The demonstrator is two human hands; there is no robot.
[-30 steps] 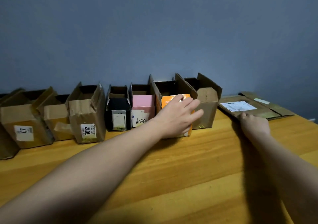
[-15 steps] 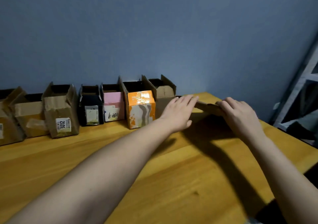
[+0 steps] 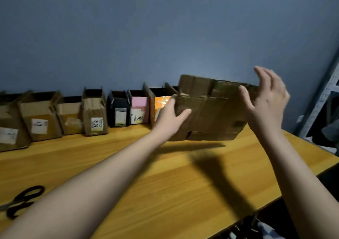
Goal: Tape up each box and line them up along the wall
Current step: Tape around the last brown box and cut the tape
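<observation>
A flattened brown cardboard box (image 3: pixel 216 114) is held up off the wooden table (image 3: pixel 165 174), its broad face toward me. My left hand (image 3: pixel 168 119) grips its left edge, thumb on the front and fingers behind. My right hand (image 3: pixel 266 103) is at the box's right edge with fingers spread and nearly straight, thumb in front of the cardboard. Several open-topped boxes stand in a row against the blue wall (image 3: pixel 165 27): brown ones labelled 07 (image 3: pixel 40 117) and 3012 (image 3: pixel 94 114), a black one (image 3: pixel 118 110), a pink one (image 3: pixel 139 108) and an orange one (image 3: pixel 160 103).
Black-handled scissors (image 3: pixel 22 200) lie at the table's near left. A grey metal rack (image 3: pixel 322 99) stands beyond the table's right edge. The held box hides the right end of the row. The table's right corner drops off at far right.
The flat box has been lifted off the table's back right corner and tilted upright. My left hand left the orange box and took hold of the flat one.
</observation>
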